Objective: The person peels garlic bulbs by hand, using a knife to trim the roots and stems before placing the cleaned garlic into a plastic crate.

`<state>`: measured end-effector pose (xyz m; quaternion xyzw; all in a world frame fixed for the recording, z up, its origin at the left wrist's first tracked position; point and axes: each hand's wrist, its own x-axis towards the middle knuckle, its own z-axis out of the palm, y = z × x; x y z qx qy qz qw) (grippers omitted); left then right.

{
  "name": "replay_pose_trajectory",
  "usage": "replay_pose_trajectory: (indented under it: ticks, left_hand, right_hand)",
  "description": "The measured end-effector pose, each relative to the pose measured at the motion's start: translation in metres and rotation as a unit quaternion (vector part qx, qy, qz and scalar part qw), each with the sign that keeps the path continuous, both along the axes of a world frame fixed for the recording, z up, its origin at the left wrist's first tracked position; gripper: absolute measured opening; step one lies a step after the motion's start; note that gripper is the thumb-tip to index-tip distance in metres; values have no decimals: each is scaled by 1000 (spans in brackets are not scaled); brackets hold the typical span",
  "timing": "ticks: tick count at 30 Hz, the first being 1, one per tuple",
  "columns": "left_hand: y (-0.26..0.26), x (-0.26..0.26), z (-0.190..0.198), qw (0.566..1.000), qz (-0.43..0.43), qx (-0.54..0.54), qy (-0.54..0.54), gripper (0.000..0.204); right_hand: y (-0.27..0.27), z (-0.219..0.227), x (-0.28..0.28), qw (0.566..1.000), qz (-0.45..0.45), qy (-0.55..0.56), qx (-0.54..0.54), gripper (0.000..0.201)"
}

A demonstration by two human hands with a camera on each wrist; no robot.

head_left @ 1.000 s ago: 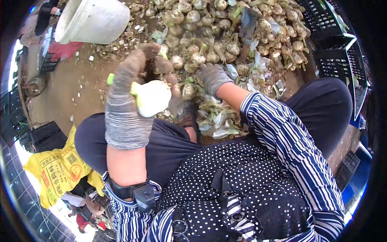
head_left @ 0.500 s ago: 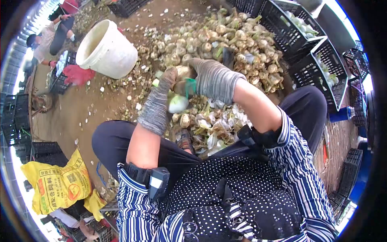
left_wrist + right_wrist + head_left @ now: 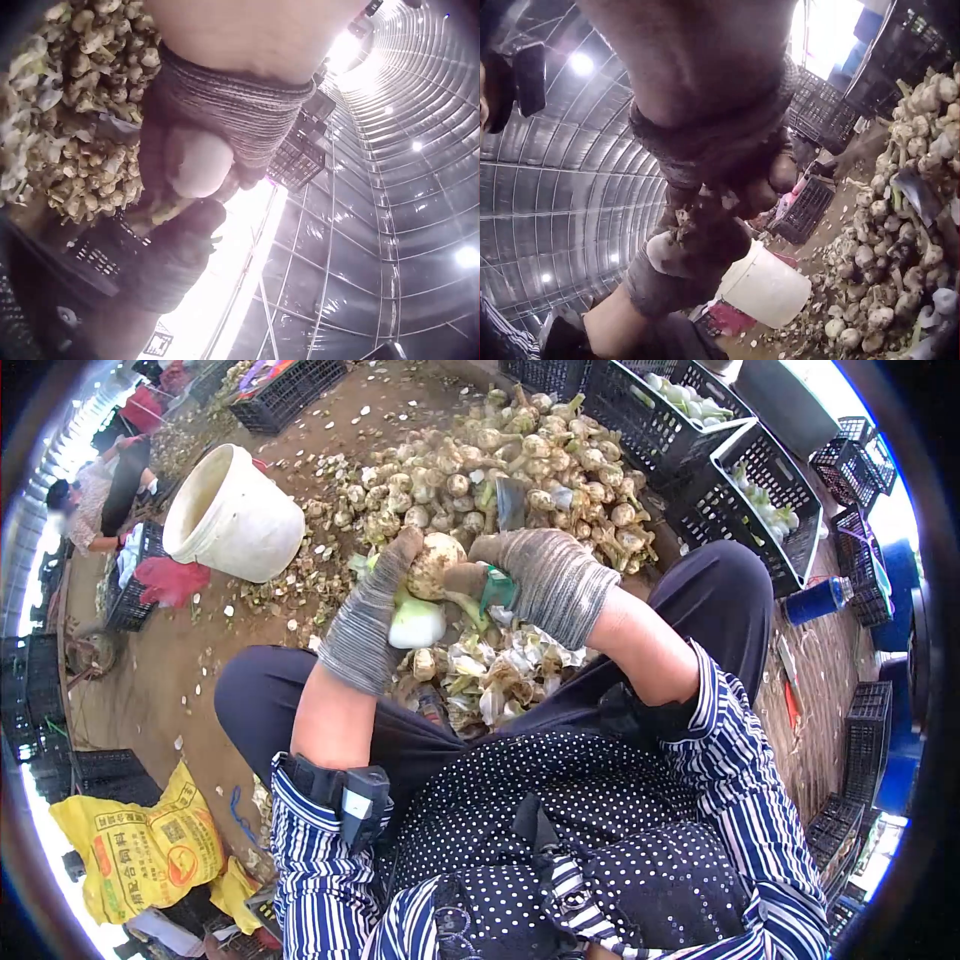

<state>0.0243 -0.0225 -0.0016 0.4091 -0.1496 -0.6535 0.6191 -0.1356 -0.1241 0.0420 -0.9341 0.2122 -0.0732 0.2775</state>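
Note:
My left hand point(image 3: 368, 622), in a grey knit glove, holds a peeled white garlic bulb point(image 3: 416, 622) with a green neck against its palm. Its fingertips also grip an unpeeled, soil-stained garlic bulb point(image 3: 437, 563). From the other side, my right hand point(image 3: 552, 582), gloved likewise, pinches that stained bulb with its thumb and fingers. A green band point(image 3: 498, 590) is around the right thumb. The peeled bulb point(image 3: 201, 161) shows smooth and white in the left wrist view. Just beyond both hands spreads a heap of unpeeled garlic point(image 3: 540, 450).
A flat dark blade point(image 3: 510, 503) stands upright in the heap. Papery peelings point(image 3: 500, 670) lie between the legs. A white bucket point(image 3: 250, 520) stands to the left, with black crates point(image 3: 750, 500) of peeled bulbs at right. Another person point(image 3: 105, 500) sits at far left.
My right hand has left the heap and come to the left hand at an unpeeled bulb. The left hand has kept the peeled bulb. The head view has shifted, showing more of the crates.

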Motion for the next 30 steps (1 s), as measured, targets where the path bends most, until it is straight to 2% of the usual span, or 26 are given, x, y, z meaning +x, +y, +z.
replay_pose_trajectory:
  ticks: [1,2,4,6,8,9,10,11,12,13,14,15,16,17,18,20,22,24,25,26,28,29,30]
  left_hand:
    - [1,0,3,1000,-6,2,0,55]
    - [1,-2,7,1000,-13,5,1,55]
    - [2,-2,7,1000,-16,6,-6,55]
    - [1,-2,8,999,-39,-7,-17,57]
    - [-2,-4,5,999,-46,6,-2,61]
    - [-3,-6,7,999,-36,-2,1,62]
    - [-4,-7,11,1000,-26,-10,3,64]
    - [-5,-9,16,999,-28,-27,-10,67]
    - [-5,-7,16,999,-27,-28,-12,67]
    - [-6,-4,14,1000,-2,-29,-6,68]
    - [-6,-3,13,999,21,-30,0,69]
    - [-6,-8,13,997,60,-19,-35,69]
    - [-6,-7,14,997,60,-20,-35,69]
    - [-4,-6,17,998,25,-38,-51,69]
    - [-2,-6,21,996,-11,-55,-66,68]
    - [2,-10,22,996,14,-29,-77,69]
    - [5,-2,18,996,-40,-59,-53,71]
    - [6,-9,24,997,-15,-71,-16,69]
    - [6,-11,26,997,-1,-71,-24,70]
    - [6,-12,27,997,14,-71,-32,71]
    - [4,-13,25,997,24,-74,-28,72]
    - [3,-14,24,996,34,-78,-23,73]
    - [1,-13,23,996,32,-78,-23,73]
  right_hand:
    - [-1,1,-3,1000,-2,3,24,42]
    - [-3,-1,-5,1000,-4,6,28,42]
    - [-8,-10,-8,996,39,-75,28,32]
    - [-15,-16,-10,997,42,-47,39,26]
    - [-20,-28,-12,988,96,-120,10,23]
    - [-16,-27,-11,975,45,-78,205,21]
    - [-15,-28,-11,975,45,-80,205,21]
    - [-14,-31,-10,881,-52,-172,439,22]
    - [-9,-21,-6,715,-143,-249,638,23]
    - [-14,-1,-16,895,-54,-104,430,29]
    - [-13,-1,-13,895,-53,-103,430,29]
    - [-12,-5,-6,815,-142,-119,549,31]
    - [-12,-11,-2,712,-226,-133,652,33]
    - [-6,-21,-4,939,14,-177,295,33]
    - [-7,-27,-6,938,14,-178,296,33]
    - [-6,-22,-9,934,-25,-126,333,33]
    - [-5,-17,-11,943,-16,-125,308,31]
    - [-3,-24,-9,872,-50,-135,468,28]
    - [-6,-31,-12,847,-6,-183,499,27]
    - [-12,-45,-11,847,-6,-184,499,27]
    - [-23,-69,-7,885,152,-265,350,27]
    - [-18,-60,-12,868,138,-223,422,25]
    - [-9,-40,-16,868,136,-224,421,25]
